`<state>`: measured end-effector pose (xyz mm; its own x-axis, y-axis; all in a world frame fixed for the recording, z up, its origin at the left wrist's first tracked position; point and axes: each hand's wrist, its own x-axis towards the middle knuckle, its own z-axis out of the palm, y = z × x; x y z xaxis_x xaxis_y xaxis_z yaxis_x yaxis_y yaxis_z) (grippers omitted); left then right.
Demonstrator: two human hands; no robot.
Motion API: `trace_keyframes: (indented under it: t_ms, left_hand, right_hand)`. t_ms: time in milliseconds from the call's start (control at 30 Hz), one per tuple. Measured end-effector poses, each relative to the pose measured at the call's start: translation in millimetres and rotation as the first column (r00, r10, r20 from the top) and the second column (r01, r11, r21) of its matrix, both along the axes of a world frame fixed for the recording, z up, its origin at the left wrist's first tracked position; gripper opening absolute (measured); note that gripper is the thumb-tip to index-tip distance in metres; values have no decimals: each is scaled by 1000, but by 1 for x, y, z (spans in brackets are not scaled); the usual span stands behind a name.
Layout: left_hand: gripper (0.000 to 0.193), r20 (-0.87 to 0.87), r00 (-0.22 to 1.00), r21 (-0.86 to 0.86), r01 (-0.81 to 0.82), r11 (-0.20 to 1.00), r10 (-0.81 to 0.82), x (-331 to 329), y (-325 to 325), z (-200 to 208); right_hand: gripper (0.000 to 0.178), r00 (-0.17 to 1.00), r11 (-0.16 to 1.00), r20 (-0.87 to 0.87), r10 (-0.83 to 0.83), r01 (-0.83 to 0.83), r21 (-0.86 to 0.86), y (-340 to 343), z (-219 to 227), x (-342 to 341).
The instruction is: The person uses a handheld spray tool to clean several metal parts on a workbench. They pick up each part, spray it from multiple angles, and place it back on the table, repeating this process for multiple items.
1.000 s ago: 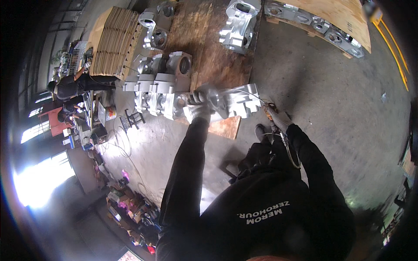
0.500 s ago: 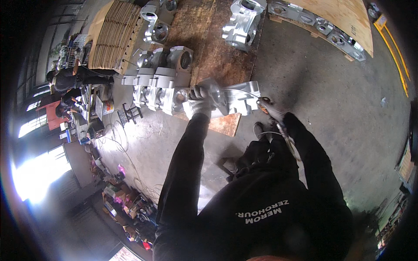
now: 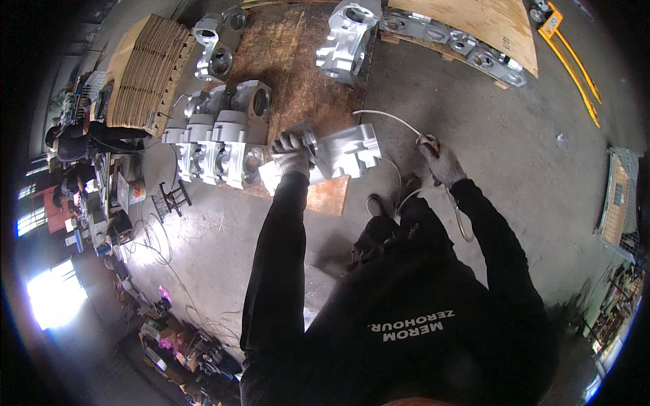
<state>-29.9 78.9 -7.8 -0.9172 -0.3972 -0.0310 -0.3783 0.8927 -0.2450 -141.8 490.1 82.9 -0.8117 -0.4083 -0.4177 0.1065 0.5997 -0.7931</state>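
Note:
My left hand, in a grey-white glove, has its fingers wrapped round the left part of a silver metal casting. This casting lies at the near edge of a brown wooden board, slightly slanted. To the right, my gloved right hand is closed round the handle of an air blow gun, mostly hidden by the fingers. Its long bent tube reaches left, the tip apart from the casting on its far side. A pale hose hangs below this hand.
Several similar castings stand in a cluster left of my left hand. Another casting is at the board's far right. Beyond it, a plywood sheet adjoins a row of castings. Stacked cardboard and a person are at left.
My right hand has moved right and away from the casting, and the blow gun's tube has come off it. My left hand keeps its hold. The whole view has shifted somewhat.

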Motion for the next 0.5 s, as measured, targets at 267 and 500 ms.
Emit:
trace_keyframes:
  t_ms: [267,500]
  left_hand:
    - [103,-41,993,-4,-112,994,112,-2,-10,-15]
    - [114,197,975,96,-119,988,98,-14,11,13]
  right_hand:
    - [41,960,967,-210,187,-142,209,16,-21,2]
    - [46,914,983,-383,132,-71,169,52,-50,-26]
